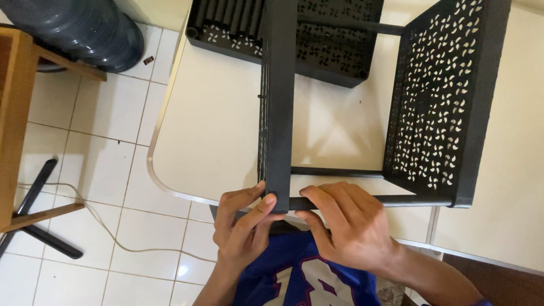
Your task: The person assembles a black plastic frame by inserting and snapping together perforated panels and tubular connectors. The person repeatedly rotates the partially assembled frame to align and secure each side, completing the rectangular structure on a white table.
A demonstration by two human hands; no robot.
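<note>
A black plastic rack lies on its side on a cream table (215, 130). Its two perforated shelf panels stand on edge: one seen edge-on (277, 102) in the middle, the other (442, 96) at the right. Thin black poles (340, 171) join them. My left hand (243, 226) pinches the near bottom corner of the middle panel, thumb on its edge. My right hand (345, 224) wraps around the near pole (413, 200) just right of that corner.
Another black perforated tray (317, 45) holding several black tubes lies at the table's far side. To the left are a white tiled floor (102, 124), a dark water jug (85, 28), a wooden frame (17, 113), a cord (113, 235) and black stand legs (34, 187).
</note>
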